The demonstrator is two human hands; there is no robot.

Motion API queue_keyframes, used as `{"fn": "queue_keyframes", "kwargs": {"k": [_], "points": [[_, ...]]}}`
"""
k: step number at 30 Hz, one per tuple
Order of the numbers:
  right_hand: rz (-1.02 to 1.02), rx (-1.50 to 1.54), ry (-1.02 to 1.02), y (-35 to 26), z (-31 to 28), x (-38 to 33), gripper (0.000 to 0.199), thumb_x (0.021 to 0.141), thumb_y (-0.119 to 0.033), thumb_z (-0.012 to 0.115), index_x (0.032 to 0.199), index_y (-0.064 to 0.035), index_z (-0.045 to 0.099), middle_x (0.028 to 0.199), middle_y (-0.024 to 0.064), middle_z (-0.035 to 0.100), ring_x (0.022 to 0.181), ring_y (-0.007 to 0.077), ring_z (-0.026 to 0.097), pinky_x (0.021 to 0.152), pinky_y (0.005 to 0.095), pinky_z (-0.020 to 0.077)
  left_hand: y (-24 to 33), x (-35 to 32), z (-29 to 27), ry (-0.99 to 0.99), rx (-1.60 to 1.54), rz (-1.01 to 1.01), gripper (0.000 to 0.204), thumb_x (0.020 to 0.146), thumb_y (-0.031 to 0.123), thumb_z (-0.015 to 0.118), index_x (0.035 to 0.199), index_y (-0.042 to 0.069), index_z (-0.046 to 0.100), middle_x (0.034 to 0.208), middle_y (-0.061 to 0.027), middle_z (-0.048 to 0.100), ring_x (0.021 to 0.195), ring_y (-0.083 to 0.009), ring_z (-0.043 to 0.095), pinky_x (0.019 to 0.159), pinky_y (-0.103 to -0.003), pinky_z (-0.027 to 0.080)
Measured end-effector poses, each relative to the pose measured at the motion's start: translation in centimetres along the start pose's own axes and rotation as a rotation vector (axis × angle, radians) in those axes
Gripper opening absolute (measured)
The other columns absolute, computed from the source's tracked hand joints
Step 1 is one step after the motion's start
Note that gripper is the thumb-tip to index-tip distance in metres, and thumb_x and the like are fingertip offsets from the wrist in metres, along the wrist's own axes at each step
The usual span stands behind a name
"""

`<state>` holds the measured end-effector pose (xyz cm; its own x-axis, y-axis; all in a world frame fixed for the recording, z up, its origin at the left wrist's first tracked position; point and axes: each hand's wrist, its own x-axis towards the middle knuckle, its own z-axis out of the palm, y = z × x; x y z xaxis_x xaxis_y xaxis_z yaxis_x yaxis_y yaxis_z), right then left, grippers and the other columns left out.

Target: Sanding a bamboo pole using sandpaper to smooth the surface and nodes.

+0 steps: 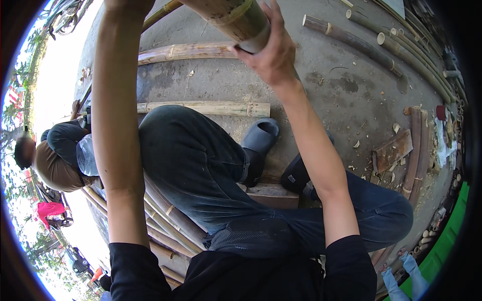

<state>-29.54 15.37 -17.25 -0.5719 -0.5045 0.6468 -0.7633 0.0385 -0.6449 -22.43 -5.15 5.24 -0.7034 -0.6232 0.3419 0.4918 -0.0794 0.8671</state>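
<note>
A thick bamboo pole (pixel 233 19) slants down from the top edge, its near end raised above the floor. My right hand (pixel 277 59) cups that end, with the thumb on one side and the fingers along the other. At the top edge only the wrist and base of my left hand (pixel 129 4) show; its fingers are cut off by the frame, so what they touch is hidden. Below the raised pole, a long bamboo piece (pixel 188 52) lies across the floor. A paler split bamboo length (pixel 216 108) rests nearer my knee.
Bamboo poles (pixel 351 42) lie at the upper right, and more poles (pixel 173 226) beside my left thigh. A wooden block (pixel 273 195) sits between my legs, and a rusty brown slab (pixel 392 150) lies among chips at right. Another person (pixel 63 155) crouches at left.
</note>
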Motion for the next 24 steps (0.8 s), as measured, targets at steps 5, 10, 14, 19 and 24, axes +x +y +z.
{"fn": "queue_keyframes", "kwargs": {"k": [5, 10, 14, 19, 24], "points": [[-0.114, -0.018, 0.143, -6.2, 1.4, 7.6, 0.118, 0.070, -0.015, 0.093, 0.161, 0.0054, 0.022, 0.148, 0.0336, 0.050, 0.129, 0.0498, 0.057, 0.109, 0.0538, 0.0471, -1.9, -0.7, -1.8, -0.064, 0.046, 0.152, 0.050, 0.106, 0.052, 0.057, 0.135, 0.012, 0.065, 0.122, -0.0078, 0.071, 0.113, -0.0239, 0.068, 0.101, -0.041, 0.054], [-0.179, -0.024, 0.206, -1.6, 2.5, 2.4, 0.127, 0.066, -0.026, 0.099, 0.161, 0.0034, 0.020, 0.149, 0.0318, 0.050, 0.130, 0.0469, 0.060, 0.107, 0.0531, 0.0515, -2.1, -0.6, -5.5, -0.386, 0.078, 0.195, 0.052, 0.105, 0.051, 0.057, 0.134, 0.008, 0.065, 0.118, -0.0076, 0.072, 0.112, -0.0234, 0.068, 0.100, -0.040, 0.055], [0.067, -0.307, 0.096, 4.3, 0.4, -6.8, 0.132, 0.058, -0.045, 0.102, 0.158, -0.0005, 0.028, 0.156, 0.0300, 0.043, 0.138, 0.0468, 0.053, 0.113, 0.0538, 0.0495, -2.0, -0.3, -6.2, -0.063, 0.089, 0.145, 0.052, 0.105, 0.049, 0.056, 0.137, 0.008, 0.064, 0.119, -0.0073, 0.072, 0.113, -0.0231, 0.067, 0.101, -0.039, 0.054], [0.249, -0.234, -0.017, 6.7, -0.5, -10.9, 0.124, 0.062, -0.042, 0.101, 0.157, -0.0014, 0.031, 0.157, 0.0320, 0.042, 0.141, 0.0483, 0.049, 0.116, 0.0575, 0.0437, -2.1, -0.3, -3.4, 0.206, 0.129, 0.196, 0.056, 0.105, 0.048, 0.055, 0.141, 0.007, 0.061, 0.129, -0.0092, 0.068, 0.122, -0.0254, 0.063, 0.108, -0.041, 0.049], [-0.201, -0.058, 0.245, -2.4, 2.6, 4.0, 0.128, 0.056, -0.043, 0.103, 0.157, -0.0078, 0.033, 0.149, 0.0320, 0.049, 0.120, 0.0434, 0.066, 0.101, 0.0525, 0.0597, -1.4, 0.0, -0.4, 0.269, 0.237, 0.060, 0.048, 0.100, 0.039, 0.056, 0.126, 0.002, 0.070, 0.126, -0.0140, 0.072, 0.122, -0.0280, 0.066, 0.110, -0.044, 0.048]]}}
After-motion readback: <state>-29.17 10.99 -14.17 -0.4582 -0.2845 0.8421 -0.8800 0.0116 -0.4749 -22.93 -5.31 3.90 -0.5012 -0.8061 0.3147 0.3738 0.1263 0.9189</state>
